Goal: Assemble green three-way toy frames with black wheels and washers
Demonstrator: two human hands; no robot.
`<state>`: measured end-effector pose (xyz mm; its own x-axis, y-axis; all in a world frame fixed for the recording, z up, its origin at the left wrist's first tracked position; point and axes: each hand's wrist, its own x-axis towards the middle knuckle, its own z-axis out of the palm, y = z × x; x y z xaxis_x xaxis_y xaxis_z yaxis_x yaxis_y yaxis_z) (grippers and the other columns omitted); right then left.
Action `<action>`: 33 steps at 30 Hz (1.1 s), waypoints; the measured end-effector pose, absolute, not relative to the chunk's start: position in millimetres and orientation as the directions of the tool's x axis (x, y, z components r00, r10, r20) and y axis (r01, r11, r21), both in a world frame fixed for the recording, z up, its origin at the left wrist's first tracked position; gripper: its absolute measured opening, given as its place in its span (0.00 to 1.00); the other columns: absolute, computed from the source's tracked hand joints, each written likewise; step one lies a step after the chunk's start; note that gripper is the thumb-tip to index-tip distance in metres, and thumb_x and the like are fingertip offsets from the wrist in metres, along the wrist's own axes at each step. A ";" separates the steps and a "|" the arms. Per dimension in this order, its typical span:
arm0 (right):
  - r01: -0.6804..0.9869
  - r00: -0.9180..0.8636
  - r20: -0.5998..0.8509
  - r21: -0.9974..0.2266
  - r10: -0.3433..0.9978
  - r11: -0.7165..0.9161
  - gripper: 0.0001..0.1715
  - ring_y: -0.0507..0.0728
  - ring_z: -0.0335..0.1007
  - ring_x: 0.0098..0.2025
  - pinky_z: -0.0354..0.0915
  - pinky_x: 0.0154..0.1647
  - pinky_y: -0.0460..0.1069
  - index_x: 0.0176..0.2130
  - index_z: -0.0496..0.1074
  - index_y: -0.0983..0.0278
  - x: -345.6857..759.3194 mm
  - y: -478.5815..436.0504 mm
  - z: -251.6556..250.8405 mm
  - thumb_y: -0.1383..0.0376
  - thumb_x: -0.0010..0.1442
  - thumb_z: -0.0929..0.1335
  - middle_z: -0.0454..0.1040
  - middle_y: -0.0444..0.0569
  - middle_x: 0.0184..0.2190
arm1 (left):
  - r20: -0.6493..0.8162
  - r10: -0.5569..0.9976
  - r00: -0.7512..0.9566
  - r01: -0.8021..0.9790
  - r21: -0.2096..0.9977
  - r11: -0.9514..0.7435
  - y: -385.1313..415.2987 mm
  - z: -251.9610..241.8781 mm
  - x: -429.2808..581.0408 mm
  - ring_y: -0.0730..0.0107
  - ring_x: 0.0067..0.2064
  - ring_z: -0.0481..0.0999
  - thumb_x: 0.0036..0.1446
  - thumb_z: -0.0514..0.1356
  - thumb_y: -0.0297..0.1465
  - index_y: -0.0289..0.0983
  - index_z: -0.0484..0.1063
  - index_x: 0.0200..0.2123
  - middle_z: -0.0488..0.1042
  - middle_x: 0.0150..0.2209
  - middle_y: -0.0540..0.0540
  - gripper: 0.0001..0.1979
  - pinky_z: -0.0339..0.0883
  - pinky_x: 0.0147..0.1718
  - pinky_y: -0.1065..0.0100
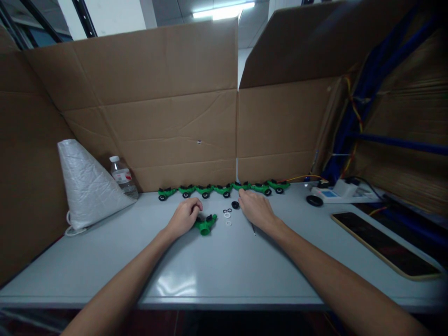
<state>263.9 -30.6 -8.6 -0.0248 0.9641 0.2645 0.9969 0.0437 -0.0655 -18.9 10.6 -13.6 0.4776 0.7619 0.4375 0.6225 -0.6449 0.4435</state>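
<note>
My left hand (pixel 185 217) rests on the table with curled fingers, beside a green part with black pieces (pixel 205 226); whether it grips that part is hidden. Farther right, my right hand (pixel 256 208) reaches down by the row of green toy vehicles (pixel 222 190), its fingertips near a black round part (pixel 235 205). What those fingers hold, if anything, cannot be made out. Between the hands lie small black rings (pixel 229 210) and white rings (pixel 227 215). A thin rod (pixel 253 228) shows just below my right hand.
A silvery bag (pixel 89 182) and a plastic bottle (pixel 123 177) stand at the left. At the right are a black ring (pixel 314 200), a power strip (pixel 336 195) with wires and a phone (pixel 385 243). Cardboard walls (pixel 168 107) border the table (pixel 196 275).
</note>
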 end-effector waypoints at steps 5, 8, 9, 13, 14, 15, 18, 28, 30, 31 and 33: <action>0.991 -0.121 0.302 -0.009 0.946 0.130 0.15 0.64 0.69 0.53 0.63 0.49 0.52 0.53 0.71 0.63 266.1 -24.9 -16.3 0.68 0.75 0.58 0.74 0.59 0.52 | 0.474 0.812 0.341 0.570 0.583 -0.579 24.4 -25.0 -23.3 0.66 0.32 0.70 0.68 0.53 0.30 0.40 0.70 0.45 0.72 0.33 0.51 0.07 0.61 0.34 0.66; 0.975 -0.213 0.302 0.006 0.929 0.221 0.16 0.64 0.65 0.53 0.60 0.53 0.54 0.52 0.72 0.62 267.8 -21.4 -21.1 0.71 0.74 0.59 0.73 0.58 0.52 | 0.488 0.844 0.224 0.484 0.696 -0.531 33.0 -29.7 -25.6 0.67 0.31 0.69 0.65 0.60 0.35 0.40 0.69 0.44 0.70 0.31 0.52 0.07 0.59 0.32 0.67; 0.968 -0.239 0.307 0.007 0.921 0.249 0.16 0.64 0.65 0.52 0.60 0.54 0.54 0.52 0.72 0.62 267.8 -20.8 -22.2 0.71 0.73 0.59 0.73 0.57 0.52 | 0.495 0.850 0.181 0.453 0.725 -0.519 35.8 -30.3 -26.4 0.67 0.31 0.68 0.64 0.62 0.36 0.40 0.68 0.41 0.69 0.31 0.52 0.07 0.59 0.32 0.67; 0.962 -0.259 0.331 0.008 0.908 0.272 0.16 0.65 0.63 0.51 0.59 0.54 0.55 0.51 0.72 0.63 265.2 -21.5 -22.0 0.70 0.73 0.58 0.73 0.58 0.52 | 0.509 0.860 0.027 0.337 0.806 -0.488 46.1 -29.2 -28.9 0.69 0.31 0.65 0.59 0.65 0.35 0.41 0.61 0.33 0.65 0.29 0.54 0.13 0.58 0.33 0.68; 0.963 -0.255 0.329 0.008 0.909 0.268 0.15 0.65 0.63 0.52 0.59 0.54 0.56 0.51 0.72 0.64 264.4 -22.0 -21.1 0.69 0.73 0.59 0.73 0.59 0.52 | 0.508 0.861 0.009 0.319 0.815 -0.484 48.2 -28.7 -29.2 0.70 0.31 0.65 0.59 0.64 0.35 0.41 0.59 0.32 0.64 0.29 0.54 0.14 0.58 0.34 0.68; 0.964 -0.255 0.326 0.007 0.910 0.267 0.15 0.66 0.63 0.52 0.59 0.55 0.56 0.50 0.73 0.64 263.8 -22.5 -20.2 0.69 0.73 0.59 0.73 0.59 0.52 | 0.504 0.864 -0.003 0.303 0.823 -0.480 50.0 -28.3 -29.4 0.70 0.31 0.65 0.59 0.64 0.35 0.41 0.57 0.32 0.64 0.29 0.55 0.15 0.59 0.34 0.69; 0.961 -0.262 0.324 0.000 0.909 0.277 0.14 0.66 0.63 0.53 0.60 0.55 0.56 0.48 0.75 0.65 263.1 -23.2 -18.9 0.68 0.72 0.61 0.73 0.60 0.52 | 0.485 0.874 -0.018 0.262 0.846 -0.464 52.8 -28.5 -29.3 0.72 0.29 0.65 0.57 0.65 0.33 0.42 0.54 0.33 0.63 0.29 0.56 0.17 0.60 0.33 0.69; 0.948 -0.297 0.321 -0.012 0.899 0.318 0.14 0.66 0.63 0.54 0.60 0.57 0.56 0.48 0.76 0.64 266.7 -19.2 -28.7 0.61 0.73 0.64 0.74 0.58 0.51 | 0.467 0.883 -0.053 0.232 0.866 -0.444 50.0 -30.7 -29.3 0.72 0.30 0.65 0.55 0.65 0.33 0.42 0.55 0.33 0.63 0.29 0.56 0.17 0.61 0.35 0.69; 0.947 -0.300 0.309 -0.016 0.902 0.321 0.13 0.65 0.63 0.54 0.60 0.56 0.56 0.49 0.76 0.63 268.8 -17.8 -29.8 0.62 0.74 0.64 0.74 0.58 0.52 | 0.462 0.886 -0.044 0.224 0.868 -0.442 49.4 -29.7 -28.5 0.72 0.30 0.65 0.55 0.66 0.35 0.42 0.55 0.34 0.64 0.30 0.56 0.18 0.62 0.36 0.69; 0.946 -0.301 0.301 -0.021 0.905 0.322 0.13 0.65 0.63 0.54 0.60 0.56 0.55 0.49 0.76 0.63 269.9 -17.0 -30.3 0.62 0.74 0.64 0.74 0.58 0.52 | 0.460 0.887 -0.038 0.221 0.870 -0.441 49.1 -29.2 -27.8 0.72 0.31 0.66 0.55 0.66 0.36 0.42 0.55 0.34 0.64 0.30 0.56 0.18 0.62 0.36 0.69; 0.943 -0.307 0.290 -0.032 0.906 0.330 0.12 0.64 0.63 0.54 0.60 0.55 0.55 0.49 0.76 0.63 271.9 -15.5 -31.1 0.62 0.74 0.64 0.74 0.57 0.52 | 0.457 0.889 -0.026 0.216 0.871 -0.441 48.2 -28.6 -25.9 0.72 0.31 0.66 0.54 0.67 0.37 0.42 0.56 0.35 0.65 0.31 0.55 0.20 0.62 0.36 0.68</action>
<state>271.9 -15.5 -31.1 -0.3074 0.9064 0.2897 0.9434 0.3302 -0.0320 -25.9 48.2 -28.6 -0.0256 0.8890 0.4571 0.2165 -0.4415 0.8708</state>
